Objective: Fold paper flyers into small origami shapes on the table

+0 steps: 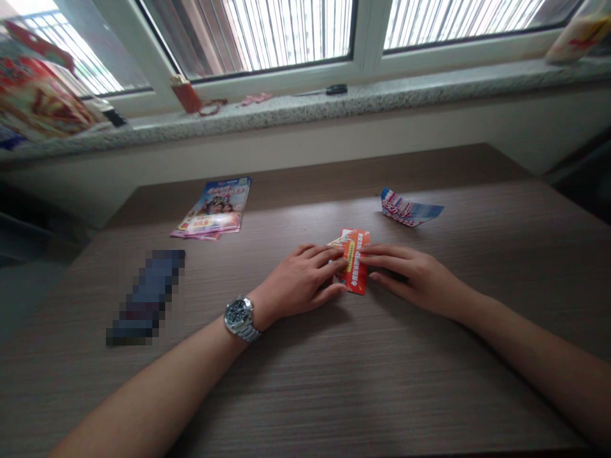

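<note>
A small red-orange folded leaflet with white print and a yellow strip lies on the table between my hands. My left hand, with a metal watch on its wrist, rests its outstretched fingers on the leaflet's left part and covers some of it. From the other side, the extended fingers of my right hand touch the leaflet's right edge. Neither hand is closed around it. Beyond my right hand stands a creased blue and pink leaflet, bent up off the tabletop.
A stack of colourful flyers lies at the back left of the brown table. Nearer me is a dark, pixelated flat object. The stone windowsill holds a black-handled tool, a reddish-brown case and a printed bag.
</note>
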Demonstrator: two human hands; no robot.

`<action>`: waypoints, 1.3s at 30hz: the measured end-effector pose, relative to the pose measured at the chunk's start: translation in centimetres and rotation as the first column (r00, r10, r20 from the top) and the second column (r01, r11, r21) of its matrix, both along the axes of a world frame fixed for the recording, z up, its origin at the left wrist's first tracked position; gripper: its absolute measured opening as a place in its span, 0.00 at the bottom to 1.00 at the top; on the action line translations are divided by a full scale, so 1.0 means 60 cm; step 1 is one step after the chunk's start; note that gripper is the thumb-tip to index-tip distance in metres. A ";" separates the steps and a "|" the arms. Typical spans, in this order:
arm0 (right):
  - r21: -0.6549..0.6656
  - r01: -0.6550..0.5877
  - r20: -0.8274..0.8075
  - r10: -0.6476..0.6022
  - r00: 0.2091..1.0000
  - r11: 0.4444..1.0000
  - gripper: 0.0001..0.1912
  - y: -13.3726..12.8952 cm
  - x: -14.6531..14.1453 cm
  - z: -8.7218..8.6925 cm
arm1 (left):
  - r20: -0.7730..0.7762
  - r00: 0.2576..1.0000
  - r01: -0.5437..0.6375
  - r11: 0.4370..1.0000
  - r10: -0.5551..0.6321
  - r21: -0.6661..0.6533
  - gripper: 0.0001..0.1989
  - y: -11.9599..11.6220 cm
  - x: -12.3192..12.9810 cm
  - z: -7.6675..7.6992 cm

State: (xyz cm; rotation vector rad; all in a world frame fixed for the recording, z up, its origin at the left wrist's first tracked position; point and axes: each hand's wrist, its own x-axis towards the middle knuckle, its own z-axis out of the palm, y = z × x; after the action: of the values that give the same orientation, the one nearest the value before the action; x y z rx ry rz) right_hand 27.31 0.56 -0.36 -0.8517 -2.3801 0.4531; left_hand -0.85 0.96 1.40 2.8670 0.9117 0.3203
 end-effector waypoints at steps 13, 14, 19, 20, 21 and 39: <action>0.022 -0.051 0.120 0.048 0.992 0.998 0.20 0.006 0.001 -0.015 | 0.016 0.999 0.050 0.999 -0.050 0.014 0.17 -0.005 0.000 0.002; 0.023 -0.046 0.127 0.042 0.991 0.999 0.20 0.005 0.000 -0.015 | 0.010 0.999 0.039 0.999 -0.039 0.024 0.17 -0.005 0.001 0.004; 0.068 -0.011 0.173 -0.001 0.985 0.998 0.20 -0.003 -0.006 -0.014 | -0.029 0.998 -0.060 0.995 0.062 0.076 0.16 -0.011 0.005 0.016; 0.084 -0.003 0.182 -0.012 0.983 0.996 0.19 -0.004 -0.008 -0.014 | -0.039 0.996 -0.083 0.994 0.086 0.076 0.16 -0.013 0.006 0.018; 0.101 0.004 0.190 -0.024 0.982 0.995 0.18 -0.006 -0.010 -0.014 | -0.048 0.993 -0.106 0.992 0.110 0.072 0.16 -0.016 0.007 0.021; 0.111 0.026 0.184 -0.046 0.982 0.993 0.16 -0.032 -0.032 0.003 | 0.077 0.984 -0.158 0.987 0.159 -0.014 0.21 -0.043 -0.015 -0.009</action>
State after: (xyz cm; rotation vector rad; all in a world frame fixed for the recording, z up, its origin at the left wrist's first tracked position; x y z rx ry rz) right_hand 25.37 -1.34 -0.16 -0.9217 -2.5288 0.2359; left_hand -1.74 -1.61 0.87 2.7590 1.1262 0.4391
